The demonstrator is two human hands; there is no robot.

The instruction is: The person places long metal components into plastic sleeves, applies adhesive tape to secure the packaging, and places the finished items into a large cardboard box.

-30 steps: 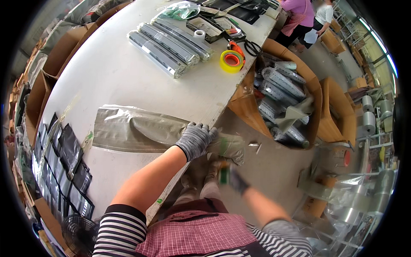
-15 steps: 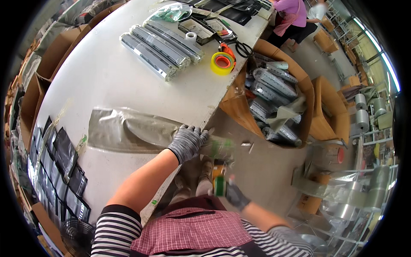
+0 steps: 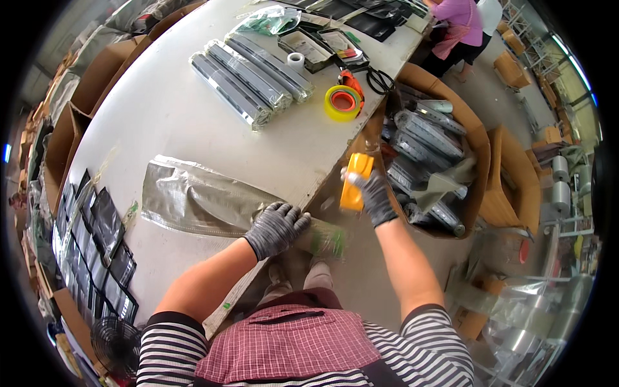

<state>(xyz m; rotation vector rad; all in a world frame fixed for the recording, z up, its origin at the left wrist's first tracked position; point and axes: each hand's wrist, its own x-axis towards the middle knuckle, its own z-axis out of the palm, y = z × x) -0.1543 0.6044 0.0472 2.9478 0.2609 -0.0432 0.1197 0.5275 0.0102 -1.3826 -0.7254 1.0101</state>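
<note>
A long grey-green plastic sleeve [image 3: 193,197] lies across the table, its right end sticking out past the edge. My left hand [image 3: 278,229], in a grey glove, grips the sleeve at the table edge, fingers bent over it. On the overhanging end is a patch of green tape [image 3: 329,242], partly blurred. Off the table's edge, to the right of the sleeve, my gloved right hand [image 3: 374,197] is closed round a yellow-orange tape dispenser [image 3: 354,187]. That dispenser is held apart from the sleeve, and its tape roll is not visible.
Wrapped grey bundles [image 3: 242,80], tape rolls [image 3: 342,103] and scissors [image 3: 380,81] lie farther up the table [image 3: 129,135]. Beyond its right edge stands a cardboard box [image 3: 477,138] full of wrapped bundles. Black flat packs [image 3: 97,258] lie at left. People [image 3: 458,32] stand at upper right.
My right hand has moved up and away from my body with the dispenser, which now shows its yellow-orange side. The left hand stays on the sleeve, and the view has shifted slightly.
</note>
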